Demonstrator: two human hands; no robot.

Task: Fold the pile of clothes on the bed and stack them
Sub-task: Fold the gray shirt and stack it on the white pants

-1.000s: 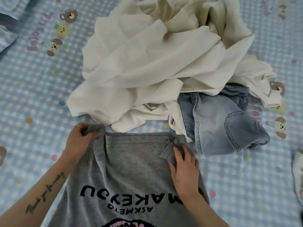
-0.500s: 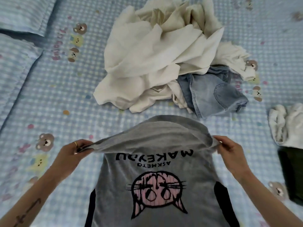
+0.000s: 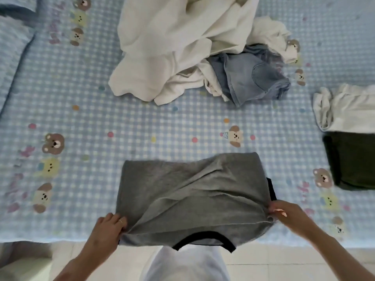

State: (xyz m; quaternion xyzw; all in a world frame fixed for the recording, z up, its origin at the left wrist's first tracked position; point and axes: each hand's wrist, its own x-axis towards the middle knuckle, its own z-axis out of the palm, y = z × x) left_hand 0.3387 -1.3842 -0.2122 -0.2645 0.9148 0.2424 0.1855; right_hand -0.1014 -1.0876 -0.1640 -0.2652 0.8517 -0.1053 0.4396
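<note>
grey t-shirt (image 3: 192,197) lies folded at the bed's (image 3: 142,126) near edge — unfolded pile (image 3: 182,47) beyond, folded stack (image 3: 349,138) at right; left hand (image 3: 110,225) and right hand (image 3: 284,213) pinch its corners.

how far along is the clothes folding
Done: a white piece and a dark one lie folded at right. In hand: left hand and right hand pinch the half-folded grey shirt. Left: the white heap and denim, plus stacking.
</note>
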